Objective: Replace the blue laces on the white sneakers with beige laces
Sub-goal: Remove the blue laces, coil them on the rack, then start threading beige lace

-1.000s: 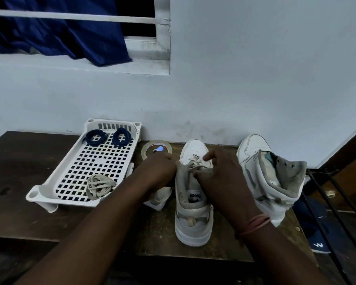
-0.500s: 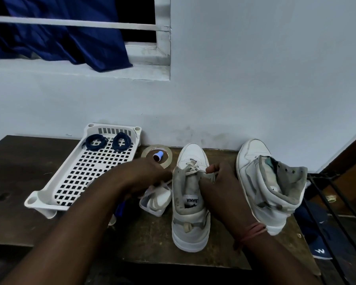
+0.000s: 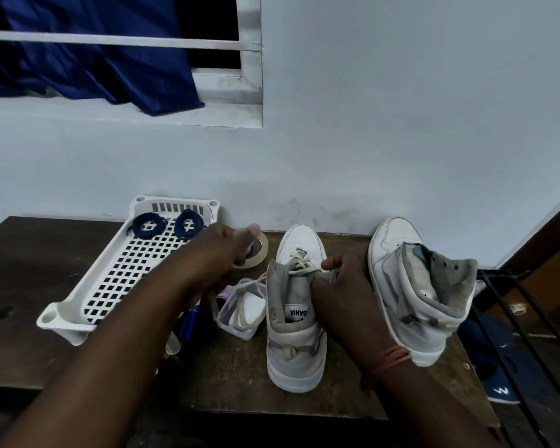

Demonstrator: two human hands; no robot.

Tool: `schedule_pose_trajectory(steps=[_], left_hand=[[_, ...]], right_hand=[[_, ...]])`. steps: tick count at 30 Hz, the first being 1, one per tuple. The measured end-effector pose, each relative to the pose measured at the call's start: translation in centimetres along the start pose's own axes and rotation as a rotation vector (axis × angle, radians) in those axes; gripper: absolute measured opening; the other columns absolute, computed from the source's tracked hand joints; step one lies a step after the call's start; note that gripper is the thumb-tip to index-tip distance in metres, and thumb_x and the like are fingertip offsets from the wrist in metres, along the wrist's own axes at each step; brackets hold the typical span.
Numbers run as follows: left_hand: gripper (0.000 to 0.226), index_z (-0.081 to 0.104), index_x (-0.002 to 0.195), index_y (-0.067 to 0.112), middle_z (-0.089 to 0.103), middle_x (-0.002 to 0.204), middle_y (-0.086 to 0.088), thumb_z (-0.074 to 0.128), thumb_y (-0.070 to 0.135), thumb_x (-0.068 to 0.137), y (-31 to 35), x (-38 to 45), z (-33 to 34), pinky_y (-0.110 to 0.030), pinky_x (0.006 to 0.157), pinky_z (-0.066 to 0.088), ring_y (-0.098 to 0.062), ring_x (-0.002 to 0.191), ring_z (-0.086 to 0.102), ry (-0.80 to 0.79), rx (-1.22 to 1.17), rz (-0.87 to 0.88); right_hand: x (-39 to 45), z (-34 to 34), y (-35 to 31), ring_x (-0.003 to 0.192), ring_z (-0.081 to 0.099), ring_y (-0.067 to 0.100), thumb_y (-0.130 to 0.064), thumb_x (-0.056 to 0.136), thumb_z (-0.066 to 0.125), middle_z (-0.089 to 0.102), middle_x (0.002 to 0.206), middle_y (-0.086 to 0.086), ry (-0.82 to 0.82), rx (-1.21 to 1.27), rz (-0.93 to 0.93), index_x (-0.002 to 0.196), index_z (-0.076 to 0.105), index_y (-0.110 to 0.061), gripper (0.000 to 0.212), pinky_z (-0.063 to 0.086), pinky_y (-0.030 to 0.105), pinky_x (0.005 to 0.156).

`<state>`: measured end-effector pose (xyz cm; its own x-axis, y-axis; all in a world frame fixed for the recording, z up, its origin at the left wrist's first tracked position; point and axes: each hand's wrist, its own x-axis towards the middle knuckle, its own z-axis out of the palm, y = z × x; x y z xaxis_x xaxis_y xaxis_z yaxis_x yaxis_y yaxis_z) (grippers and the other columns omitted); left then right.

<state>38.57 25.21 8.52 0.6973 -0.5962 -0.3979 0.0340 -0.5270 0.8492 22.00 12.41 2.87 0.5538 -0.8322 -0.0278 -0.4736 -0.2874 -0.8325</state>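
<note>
Blue laces [image 3: 167, 224] coiled in tray [image 3: 78, 295]; left sneaker [image 3: 296, 318] half-laced beige, right hand [image 3: 340, 286] pinching lace [image 3: 299, 270], left hand [image 3: 227, 244] grip unclear; right sneaker [image 3: 414, 286] unlaced.

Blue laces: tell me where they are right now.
In the head view, the blue laces lie as two coiled bundles side by side at the far end of the white basket, near the wall, left of the tape roll.

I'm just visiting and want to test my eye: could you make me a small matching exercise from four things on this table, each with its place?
Things:
1. blue laces
2. beige lace
3. tape roll
4. clear box

Places:
A. threaded in the near sneaker
B. coiled in the white tray
C. left of the near sneaker's collar
D. by the wall, behind the left hand

Pairs: 1-B, 2-A, 3-D, 4-C
</note>
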Motion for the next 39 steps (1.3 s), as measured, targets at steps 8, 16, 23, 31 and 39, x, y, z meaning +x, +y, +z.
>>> schedule_pose_trajectory(steps=[8,16,23,31,39], left_hand=[[0.026,0.059,0.076,0.013,0.062,0.08,-0.009,0.067,0.029,0.094,0.8,0.0,0.8,-0.032,0.059,0.04,-0.017,0.06,0.05,-0.067,-0.624,-0.005],[0.046,0.039,0.061,0.02,0.041,0.055,0.005,0.057,0.035,0.101,0.7,0.3,-1.5,-0.017,0.034,0.023,-0.004,0.037,0.027,-0.08,-1.008,-0.062],[0.049,0.06,0.123,0.007,0.074,0.08,-0.004,0.058,0.048,0.097,-1.3,1.2,1.7,-0.028,0.06,0.047,-0.02,0.064,0.062,0.093,0.195,-0.138],[0.018,0.076,0.087,0.014,0.047,0.157,-0.003,0.063,0.025,0.091,-2.0,1.4,4.0,-0.028,0.074,0.049,-0.014,0.088,0.067,0.068,0.666,0.136],[0.038,0.07,0.076,0.009,0.076,0.084,-0.005,0.06,0.041,0.095,2.7,-1.7,0.1,-0.031,0.072,0.052,-0.025,0.077,0.07,0.048,0.061,0.201]], right_hand=[[0.1,0.1,0.1,0.076,0.064,0.02,-0.035,0.075,0.054,0.065,0.081,0.001,0.009,0.026,0.004,0.09,0.045,-0.035,0.018,0.056,0.048,0.076],[0.4,0.7,0.6,0.074,0.068,0.028,-0.035,0.074,0.059,0.068,0.08,0.007,-0.024,0.054,0.056,0.093,0.041,-0.046,0.029,0.058,0.055,0.069],[0.7,1.0,1.1,0.075,0.069,0.027,-0.042,0.073,0.062,0.069,0.08,0.003,-0.017,0.072,0.058,0.094,0.041,-0.047,0.031,0.059,0.053,0.068],[0.8,1.0,1.3,0.074,0.068,0.029,-0.04,0.072,0.054,0.068,0.08,0.006,-0.03,0.094,0.038,0.093,0.041,-0.045,0.026,0.059,0.053,0.068],[0.3,-0.1,-0.2,0.08,0.06,0.008,-0.047,0.08,0.061,0.061,0.085,-0.011,0.089,-0.045,-0.164,0.09,0.054,-0.036,0.017,0.054,0.04,0.078]])
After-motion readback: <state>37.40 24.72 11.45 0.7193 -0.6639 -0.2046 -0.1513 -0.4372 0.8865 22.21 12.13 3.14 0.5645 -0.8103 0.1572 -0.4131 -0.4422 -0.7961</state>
